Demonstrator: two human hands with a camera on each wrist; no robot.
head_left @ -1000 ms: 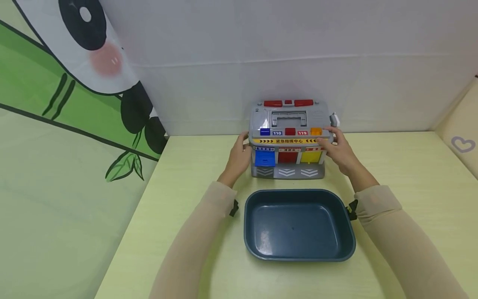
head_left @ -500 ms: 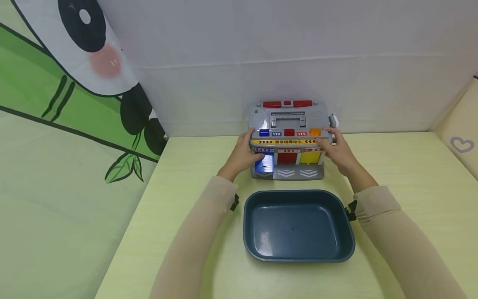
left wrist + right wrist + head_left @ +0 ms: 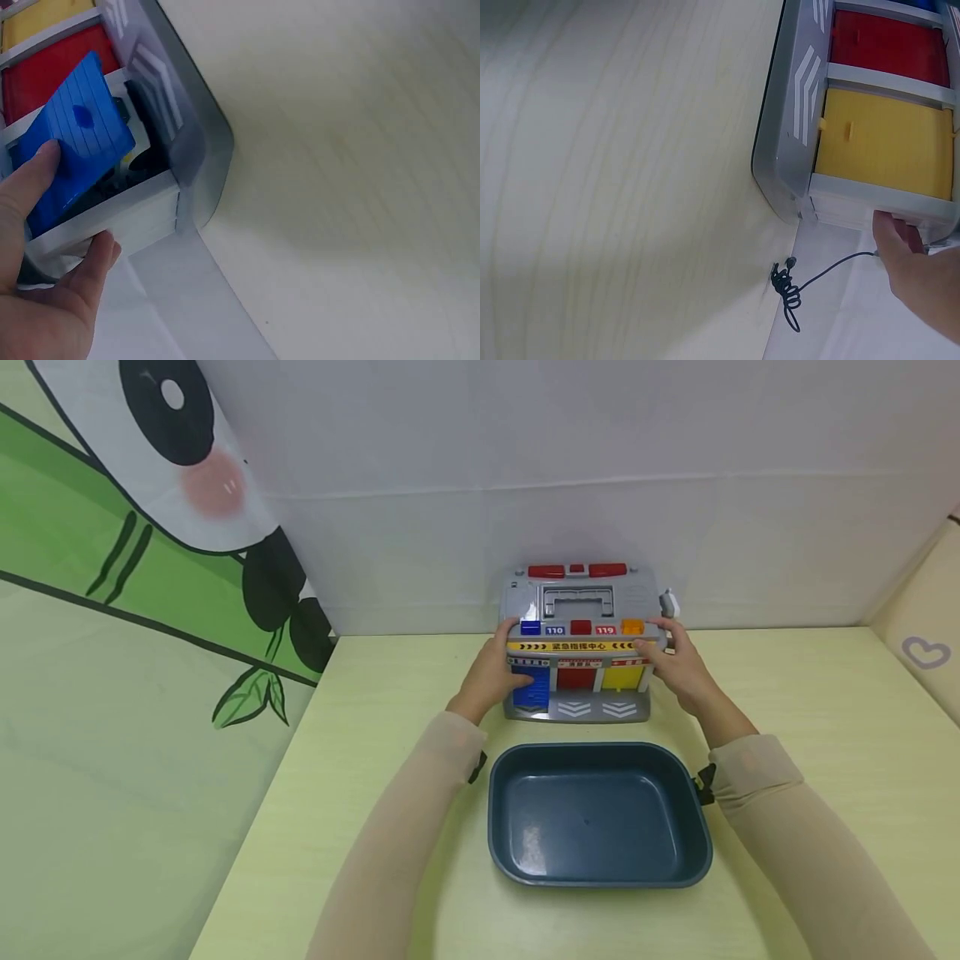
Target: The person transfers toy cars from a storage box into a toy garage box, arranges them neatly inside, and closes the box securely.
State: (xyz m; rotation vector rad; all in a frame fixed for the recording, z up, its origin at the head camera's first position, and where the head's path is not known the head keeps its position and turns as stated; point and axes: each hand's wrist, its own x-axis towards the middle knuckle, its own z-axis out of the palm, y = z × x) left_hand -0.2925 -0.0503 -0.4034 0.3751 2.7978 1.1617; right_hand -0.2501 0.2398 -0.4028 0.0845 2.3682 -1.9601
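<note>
A grey toy emergency garage [image 3: 573, 706] stands at the back of the table, with red lights along its roof and a folded carrying handle. Its left blue door [image 3: 79, 124] is swung partly outward, and dark and white parts show behind it. My left hand [image 3: 487, 675] holds the garage's left end, thumb on the blue door and fingers against the side wall. At the other end my right hand [image 3: 684, 667] grips the upper corner, thumb on the front. The red door [image 3: 889, 45] and the yellow door [image 3: 885, 142] are closed.
A dark blue tub [image 3: 588, 745] sits on the table in front of the garage, between the forearms. Beside the garage's right end lies a coiled black cord [image 3: 786, 289]. A pale cloth backdrop [image 3: 420, 552] rises close behind.
My left hand has shifted forward from the garage's left side, bringing its thumb onto the blue door, which now hangs lower and further out. The right hand stays in place.
</note>
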